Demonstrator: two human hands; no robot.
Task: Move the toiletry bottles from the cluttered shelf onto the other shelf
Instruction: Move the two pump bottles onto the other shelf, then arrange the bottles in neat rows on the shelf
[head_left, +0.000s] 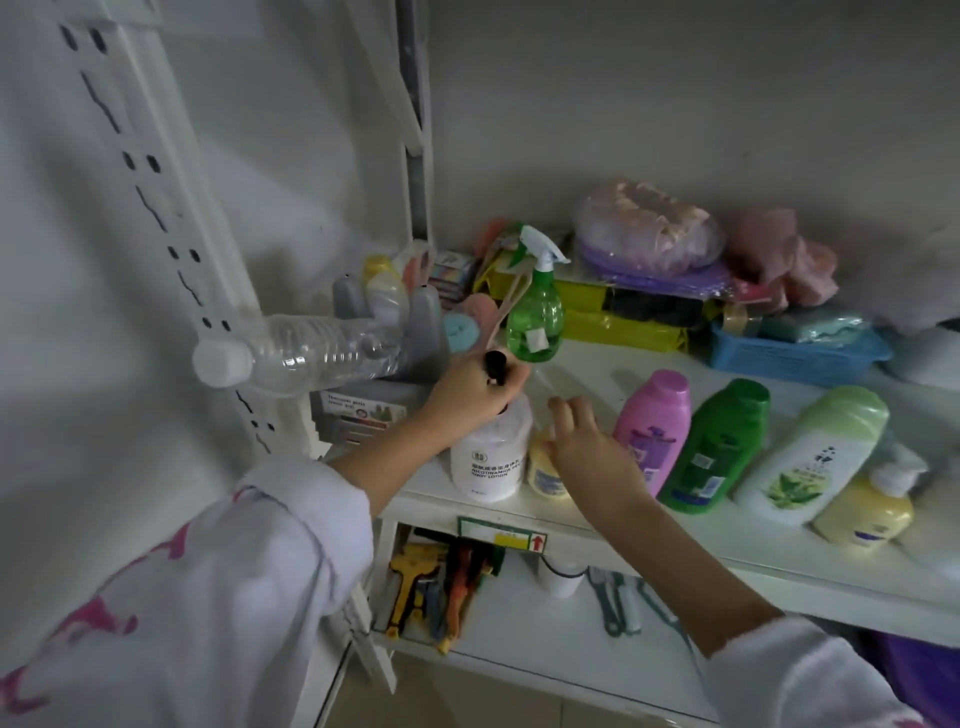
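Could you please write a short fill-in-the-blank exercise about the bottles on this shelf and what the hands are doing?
1. The left hand grips the black pump on top of the ____ body lotion bottle.
2. The right hand hovers open over a small ____ bottle.
3. Between the pink bottle and the white-and-green bottle leans a dark ____ bottle.
4. The green spray bottle has a ____ trigger head.

Missing words: white; yellow; green; white
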